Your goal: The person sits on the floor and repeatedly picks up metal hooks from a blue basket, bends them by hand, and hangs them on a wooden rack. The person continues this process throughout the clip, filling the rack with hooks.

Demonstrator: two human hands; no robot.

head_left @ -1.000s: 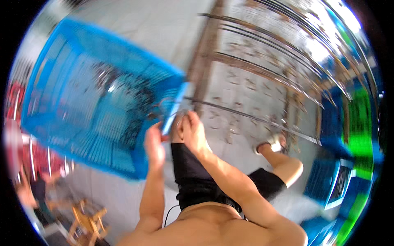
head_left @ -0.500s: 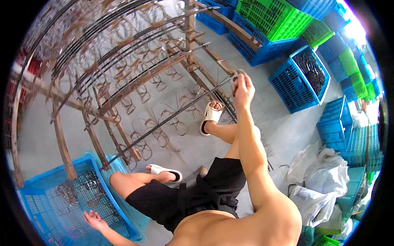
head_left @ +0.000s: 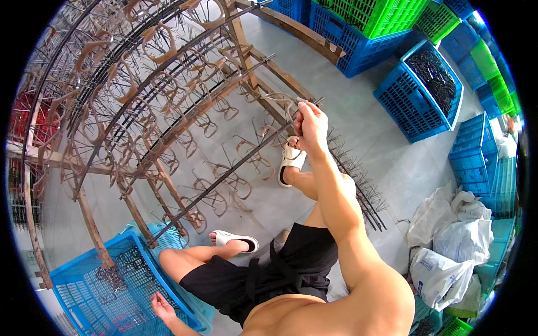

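Note:
My right hand (head_left: 311, 126) is raised at the near end of a long dark rod (head_left: 246, 155), its fingers pinched on a brown eyeglass frame (head_left: 278, 98). Other eyeglass frames (head_left: 238, 186) hang along that same rod, which slants down to the left. My left hand (head_left: 161, 307) is over the edge of a blue plastic basket (head_left: 84, 269), fingers loosely stretched and holding nothing I can see. Inside the basket lies a small heap of eyeglass frames (head_left: 112, 277).
A wooden rack (head_left: 238, 33) with rows of rods full of eyeglass frames fills the upper left. A bundle of spiky rods (head_left: 364, 201) lies by my leg. To the right are a blue crate (head_left: 406, 103) of dark pieces, white sacks (head_left: 443, 277) and stacked green crates (head_left: 386, 17).
My right hand has moved slightly left along the rod's end, and the eyeglass frame there now shows clearly. My left hand has shifted right, toward the basket's near edge. The view has shifted a little.

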